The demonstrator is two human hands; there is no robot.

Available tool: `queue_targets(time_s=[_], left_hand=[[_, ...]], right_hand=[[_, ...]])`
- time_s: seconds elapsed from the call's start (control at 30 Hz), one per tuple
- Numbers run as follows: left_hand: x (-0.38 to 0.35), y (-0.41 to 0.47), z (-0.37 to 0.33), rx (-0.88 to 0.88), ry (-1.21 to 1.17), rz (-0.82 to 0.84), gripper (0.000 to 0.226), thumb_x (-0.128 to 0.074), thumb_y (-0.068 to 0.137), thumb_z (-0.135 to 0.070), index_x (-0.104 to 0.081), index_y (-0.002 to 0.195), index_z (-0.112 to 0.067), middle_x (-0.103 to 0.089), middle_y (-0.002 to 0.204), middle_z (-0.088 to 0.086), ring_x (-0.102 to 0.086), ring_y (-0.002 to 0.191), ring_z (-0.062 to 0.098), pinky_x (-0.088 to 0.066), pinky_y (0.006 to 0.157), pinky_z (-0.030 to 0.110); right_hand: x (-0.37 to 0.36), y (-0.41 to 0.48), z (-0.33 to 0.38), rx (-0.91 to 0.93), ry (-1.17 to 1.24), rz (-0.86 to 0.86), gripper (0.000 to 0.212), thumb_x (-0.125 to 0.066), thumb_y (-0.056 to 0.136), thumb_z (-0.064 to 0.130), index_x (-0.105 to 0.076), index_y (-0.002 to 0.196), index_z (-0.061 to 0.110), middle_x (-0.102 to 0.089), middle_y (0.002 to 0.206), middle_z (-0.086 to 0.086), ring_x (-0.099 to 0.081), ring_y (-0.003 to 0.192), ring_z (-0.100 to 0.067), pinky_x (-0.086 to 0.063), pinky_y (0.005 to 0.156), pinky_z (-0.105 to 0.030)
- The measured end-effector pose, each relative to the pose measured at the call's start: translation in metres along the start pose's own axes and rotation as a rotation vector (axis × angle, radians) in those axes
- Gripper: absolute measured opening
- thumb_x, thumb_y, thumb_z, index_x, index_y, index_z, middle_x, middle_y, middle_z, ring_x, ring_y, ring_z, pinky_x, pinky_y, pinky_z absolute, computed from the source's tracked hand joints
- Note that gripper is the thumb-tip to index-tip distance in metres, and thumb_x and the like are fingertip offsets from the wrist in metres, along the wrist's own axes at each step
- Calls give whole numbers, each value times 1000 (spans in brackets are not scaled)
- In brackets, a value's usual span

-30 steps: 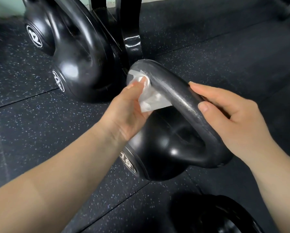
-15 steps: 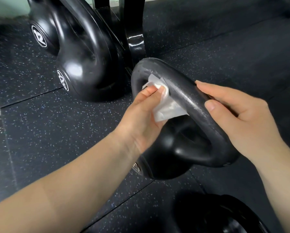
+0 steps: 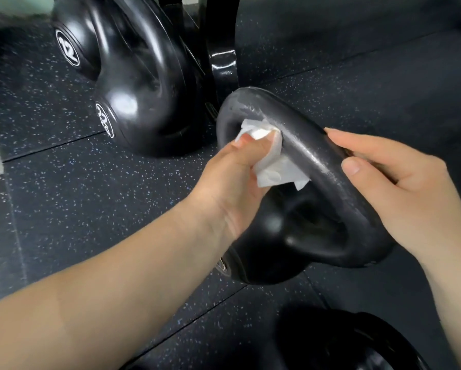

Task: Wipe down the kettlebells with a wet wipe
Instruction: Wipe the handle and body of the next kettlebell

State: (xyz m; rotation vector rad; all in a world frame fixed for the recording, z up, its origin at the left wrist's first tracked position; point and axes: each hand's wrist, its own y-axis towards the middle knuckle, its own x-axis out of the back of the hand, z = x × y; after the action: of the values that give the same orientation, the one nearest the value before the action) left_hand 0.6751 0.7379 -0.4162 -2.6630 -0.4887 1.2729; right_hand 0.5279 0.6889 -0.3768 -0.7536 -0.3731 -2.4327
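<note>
A black kettlebell (image 3: 272,247) sits tilted on the rubber floor, its thick handle (image 3: 304,145) arching up toward me and glistening wet. My left hand (image 3: 237,177) is closed on a crumpled white wet wipe (image 3: 274,166), pressing it against the inner side of the handle. My right hand (image 3: 400,190) grips the right part of the handle, thumb on top, fingers behind. Two more black kettlebells stand at the back left: one marked 22 (image 3: 143,102) and one marked 12 (image 3: 71,46) behind it.
A glossy black rack post (image 3: 222,52) rises just behind the handle. A dark round weight (image 3: 344,343) lies at the bottom right. Speckled black rubber floor tiles (image 3: 77,196) stretch to the left and far right.
My left hand has slid the wipe down along the inside of the handle, away from its top left curve. My right hand has kept its grip. The view shifted slightly.
</note>
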Motion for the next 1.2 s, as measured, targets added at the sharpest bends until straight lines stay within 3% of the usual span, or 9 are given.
queue_targets(time_s=[0.23,0.37,0.47,0.7,0.8,0.93,1.0,1.07,1.2], left_hand=[[41,7,-48,-671,545,-404,9,-58,76,-8,-52,75,-15,-56,61,-17,-51,59,0,-38,61,8],[28,19,-53,-797,1038,153,15,-53,83,-2,-64,80,-10,-64,114,4,-56,99,-9,-39,86,7],[39,38,-39,-991,1403,364,30,-46,89,-22,-60,111,-8,-54,123,7,-46,119,16,-32,108,27],[58,55,-42,-667,1297,312,56,-32,81,-55,-28,129,-26,-37,130,-10,-32,122,3,-22,103,6],[74,62,-39,-474,1144,265,58,-41,82,-55,-25,132,-31,-43,132,-12,-37,125,4,-26,107,15],[90,57,-29,-310,1038,144,27,-43,93,-22,-52,116,-12,-67,81,-9,-57,79,-1,-41,74,5],[80,52,-27,-375,977,129,32,-47,91,-19,-48,123,-13,-64,108,10,-59,99,16,-47,86,22],[67,48,-28,-562,998,175,42,-49,88,-13,-44,128,-25,-57,127,-6,-55,112,21,-40,103,33],[65,50,-36,-789,1253,220,51,-48,84,0,-35,132,-11,-33,130,-10,-31,126,8,-20,105,6]], right_hand=[[-3,25,23,-120,-106,158,40,-53,69,46,-38,103,59,-52,115,34,-52,99,16,-37,86,-15],[-20,34,33,-148,-389,231,54,-47,70,49,-30,122,45,-52,104,19,-51,88,-5,-33,69,-9],[-21,29,34,-144,-422,210,58,-46,68,50,-29,124,46,-49,91,28,-48,77,-2,-33,62,-8],[-22,29,37,-202,-408,212,66,-47,65,51,-23,127,53,-35,88,43,-43,81,0,-29,67,-6],[-23,30,38,-206,-431,201,65,-47,65,51,-23,126,54,-36,87,42,-45,77,8,-29,65,-7],[-26,30,39,-199,-458,172,62,-47,66,51,-25,124,54,-37,84,43,-39,73,19,-27,60,-6],[-27,30,40,-208,-466,155,61,-47,65,51,-26,122,55,-38,83,42,-38,70,20,-27,59,-6],[-28,30,40,-220,-473,146,60,-48,65,50,-27,121,54,-40,82,40,-40,68,19,-27,57,-7],[-29,27,41,-229,-480,135,62,-47,64,50,-28,123,54,-40,83,40,-36,68,-3,-27,59,-21]])
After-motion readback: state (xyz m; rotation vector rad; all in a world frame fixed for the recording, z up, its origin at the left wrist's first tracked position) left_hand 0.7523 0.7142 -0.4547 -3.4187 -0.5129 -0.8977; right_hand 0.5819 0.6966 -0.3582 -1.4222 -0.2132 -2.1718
